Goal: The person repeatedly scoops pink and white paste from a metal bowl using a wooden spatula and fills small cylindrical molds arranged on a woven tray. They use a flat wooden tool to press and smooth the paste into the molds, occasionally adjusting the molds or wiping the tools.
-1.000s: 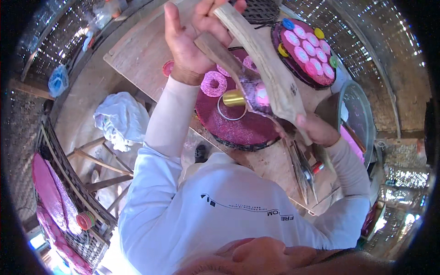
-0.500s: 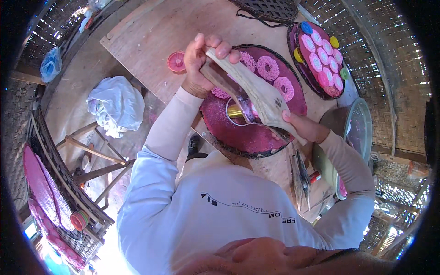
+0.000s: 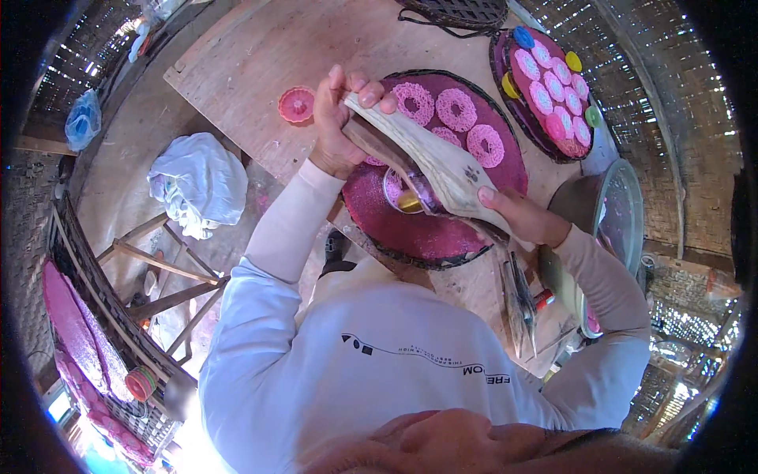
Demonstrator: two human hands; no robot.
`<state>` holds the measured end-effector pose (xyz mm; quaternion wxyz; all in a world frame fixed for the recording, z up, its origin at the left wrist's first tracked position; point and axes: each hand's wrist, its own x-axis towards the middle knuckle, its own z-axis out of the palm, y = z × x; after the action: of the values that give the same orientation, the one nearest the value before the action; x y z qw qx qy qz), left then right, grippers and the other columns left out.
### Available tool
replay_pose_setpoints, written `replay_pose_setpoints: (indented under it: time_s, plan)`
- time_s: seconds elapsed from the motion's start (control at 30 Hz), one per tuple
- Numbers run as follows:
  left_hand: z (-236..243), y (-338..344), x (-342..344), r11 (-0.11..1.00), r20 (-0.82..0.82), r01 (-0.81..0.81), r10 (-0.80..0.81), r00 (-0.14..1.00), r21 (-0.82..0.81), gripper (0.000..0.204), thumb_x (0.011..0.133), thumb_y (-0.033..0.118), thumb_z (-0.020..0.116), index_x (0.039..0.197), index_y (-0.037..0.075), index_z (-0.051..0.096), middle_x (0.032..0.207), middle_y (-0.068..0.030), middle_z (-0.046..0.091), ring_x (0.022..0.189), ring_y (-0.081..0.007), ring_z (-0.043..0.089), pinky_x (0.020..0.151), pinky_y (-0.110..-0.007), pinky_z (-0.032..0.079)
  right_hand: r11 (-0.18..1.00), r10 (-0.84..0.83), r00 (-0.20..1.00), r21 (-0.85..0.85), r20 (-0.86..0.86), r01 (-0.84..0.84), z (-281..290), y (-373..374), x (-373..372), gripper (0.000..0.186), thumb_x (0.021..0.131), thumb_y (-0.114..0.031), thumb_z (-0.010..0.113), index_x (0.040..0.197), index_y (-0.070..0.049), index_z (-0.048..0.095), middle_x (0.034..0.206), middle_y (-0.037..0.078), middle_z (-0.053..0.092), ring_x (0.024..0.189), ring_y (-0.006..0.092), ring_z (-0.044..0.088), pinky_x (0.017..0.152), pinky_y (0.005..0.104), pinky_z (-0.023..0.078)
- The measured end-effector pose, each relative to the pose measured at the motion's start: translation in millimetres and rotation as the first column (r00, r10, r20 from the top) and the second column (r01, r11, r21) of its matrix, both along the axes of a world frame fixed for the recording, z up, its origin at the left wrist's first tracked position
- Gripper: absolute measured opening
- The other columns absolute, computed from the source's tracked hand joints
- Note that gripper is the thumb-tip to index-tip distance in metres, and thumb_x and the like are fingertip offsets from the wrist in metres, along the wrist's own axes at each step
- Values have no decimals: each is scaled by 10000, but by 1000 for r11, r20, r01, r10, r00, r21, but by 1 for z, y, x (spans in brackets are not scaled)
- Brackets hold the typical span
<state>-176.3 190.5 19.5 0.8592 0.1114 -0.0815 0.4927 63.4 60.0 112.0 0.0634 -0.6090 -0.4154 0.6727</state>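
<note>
Both my hands grip a long two-part wooden hand press, pale on top and darker brown beneath, held slantwise above a round magenta tray. My left hand wraps round its far left end, fingers over the top. My right hand is closed round the near right end, thumb on the upper piece. A round metal cylinder with a golden sheen shows under the press's middle. Several lacy pink noodle rings lie on the tray, partly hidden by the press.
A second tray at the right back holds several pink rings and coloured round moulds. A red fluted mould sits on the wooden table. At right stand a large tub and narrow wooden tools. A white bag is at left.
The press has come slightly down and left, with both hands still round it. The cylinder beneath it has tilted a little. The whole view has shifted slightly.
</note>
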Motion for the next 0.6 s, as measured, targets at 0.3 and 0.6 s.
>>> replay_pose_setpoints:
  time_s: [0.3,0.6]
  plan:
    - [-15,14,20,999,173,34,-28,985,-28,345,886,424,464,672,154,443,576,5,442,664,-231,495,623,-367,429,902,-18,993,429,120,-36,8,7,0,553,852,-513,517,1014,6,617,820,87,641,737,162,597,687,317,472]
    - [7,21,-19,992,-29,-101,103,994,71,345,903,399,442,634,183,448,542,58,467,588,-152,459,642,-329,385,899,51,946,398,321,-184,-19,19,-9,703,762,-642,536,929,32,645,763,144,641,728,219,615,693,362,473]
